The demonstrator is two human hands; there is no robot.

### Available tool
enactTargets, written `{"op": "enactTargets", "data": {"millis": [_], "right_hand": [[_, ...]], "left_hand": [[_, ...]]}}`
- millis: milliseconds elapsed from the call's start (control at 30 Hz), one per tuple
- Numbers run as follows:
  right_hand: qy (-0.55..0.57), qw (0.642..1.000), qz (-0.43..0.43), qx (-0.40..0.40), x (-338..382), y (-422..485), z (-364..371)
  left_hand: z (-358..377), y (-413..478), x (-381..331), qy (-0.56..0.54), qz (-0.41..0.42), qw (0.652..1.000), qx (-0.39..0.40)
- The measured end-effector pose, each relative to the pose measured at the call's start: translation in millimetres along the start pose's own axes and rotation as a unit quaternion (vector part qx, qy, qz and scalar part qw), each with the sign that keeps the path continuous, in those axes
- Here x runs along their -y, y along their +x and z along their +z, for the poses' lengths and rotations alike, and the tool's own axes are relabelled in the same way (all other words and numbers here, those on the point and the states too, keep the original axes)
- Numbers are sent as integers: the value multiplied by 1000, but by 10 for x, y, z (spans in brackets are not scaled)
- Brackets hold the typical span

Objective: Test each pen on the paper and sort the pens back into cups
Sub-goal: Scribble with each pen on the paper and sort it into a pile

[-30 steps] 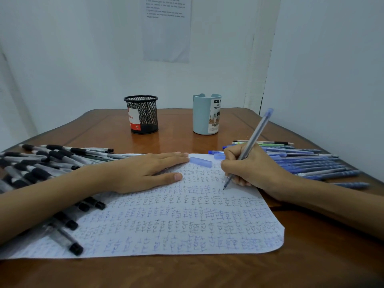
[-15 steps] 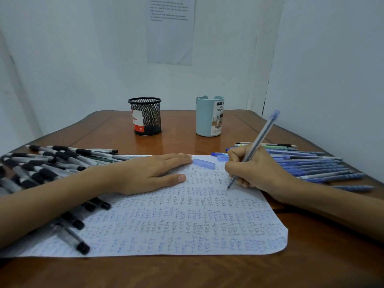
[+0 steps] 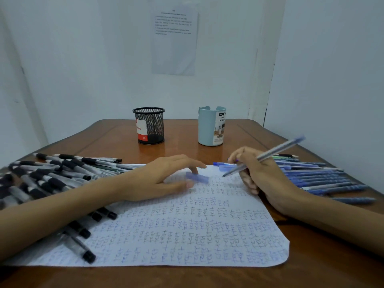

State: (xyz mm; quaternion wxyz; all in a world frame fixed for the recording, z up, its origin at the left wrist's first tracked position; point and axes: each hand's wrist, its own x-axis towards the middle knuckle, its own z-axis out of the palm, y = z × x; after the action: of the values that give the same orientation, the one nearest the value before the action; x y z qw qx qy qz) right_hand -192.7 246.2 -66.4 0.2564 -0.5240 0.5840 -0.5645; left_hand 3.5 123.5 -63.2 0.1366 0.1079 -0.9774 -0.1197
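A white paper (image 3: 166, 231) covered in small blue test marks lies on the wooden table. My right hand (image 3: 264, 175) grips a blue pen (image 3: 276, 151) that is tilted low, its tip pointing left just above the paper's top edge. My left hand (image 3: 164, 179) arches over the paper and pinches a loose blue cap (image 3: 197, 177) between thumb and fingers. A black mesh cup (image 3: 148, 125) and a light-blue cup (image 3: 211, 126) stand at the back of the table; neither shows any pens.
Several black-grip pens (image 3: 47, 175) lie in a pile at the left, some under my left forearm. Several blue pens (image 3: 320, 177) lie in a row at the right. Another blue cap (image 3: 226, 167) lies at the paper's top edge. Walls close in behind and on the right.
My left hand has lifted from lying flat on the paper and taken the blue cap. My right hand has raised the pen off the paper and tipped it flatter, tip toward the left.
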Motion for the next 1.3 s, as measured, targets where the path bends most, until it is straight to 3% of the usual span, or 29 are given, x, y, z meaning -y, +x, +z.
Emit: {"op": "enactTargets", "data": {"millis": [100,333,1000,1167,1300], "right_hand": [[19,1000,9,21,69,-18,4],[-33,994,-54,92,100,-64,14],[-33,989,-94,108,83,-50,81],[31,989,-64,131,177,-56,16],[3,984,-64,166,169,-41,-4]], "left_hand": [[10,11,32,9,-11,1000,-27],[-40,-6,19,-106,-59,986,-112],[-19,-6,-96,-156,-30,984,-83],[-44,-3,-79,-187,-55,974,-118],[-57,-13,-50,-187,-50,968,-162]]}}
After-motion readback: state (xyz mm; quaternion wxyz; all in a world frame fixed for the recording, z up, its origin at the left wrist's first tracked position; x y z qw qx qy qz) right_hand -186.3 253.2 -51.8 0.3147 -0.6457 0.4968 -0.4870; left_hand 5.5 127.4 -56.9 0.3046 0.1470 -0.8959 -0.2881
